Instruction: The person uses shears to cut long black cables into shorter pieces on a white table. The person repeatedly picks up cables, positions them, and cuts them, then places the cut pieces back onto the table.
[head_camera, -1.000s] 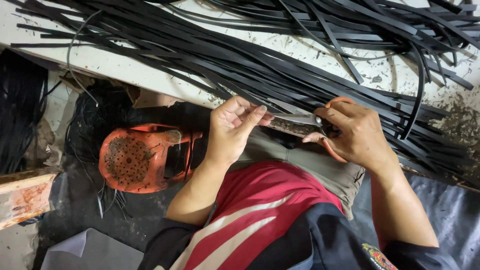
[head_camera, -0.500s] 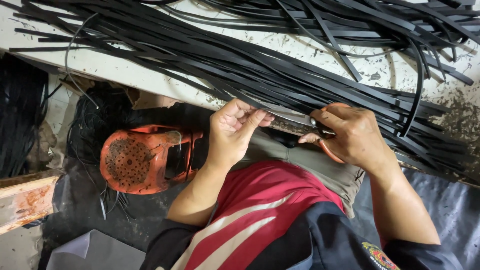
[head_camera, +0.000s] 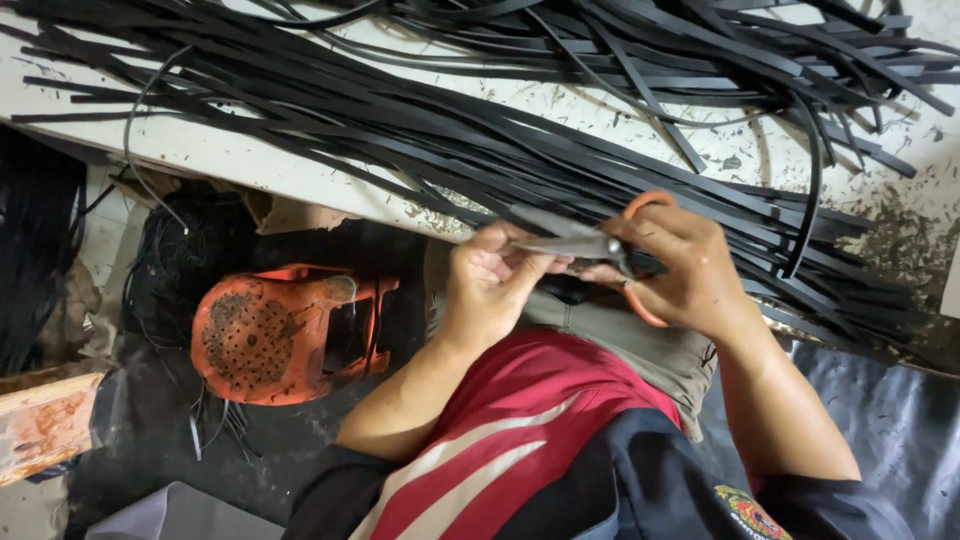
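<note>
— What did the hands hold?

— At the table's near edge (head_camera: 300, 185), the left hand (head_camera: 490, 290) pinched a black strip (head_camera: 545, 222) taut, so the right hand (head_camera: 690, 270), gripping orange-handled scissors (head_camera: 600, 245), could cut.

— And beyond?

— Loose black strips (head_camera: 420, 120) heaped across the tabletop toward its far edge.

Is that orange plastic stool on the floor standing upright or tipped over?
Tipped over. The orange plastic stool lies on its side, its perforated seat facing sideways and its legs pointing right.

Both forearms angle up and inward so the left hand (head_camera: 492, 282), fingers curled and pinched at the tips, sits just beside the right hand (head_camera: 690, 270), whose fingers are closed in a grip.
</note>
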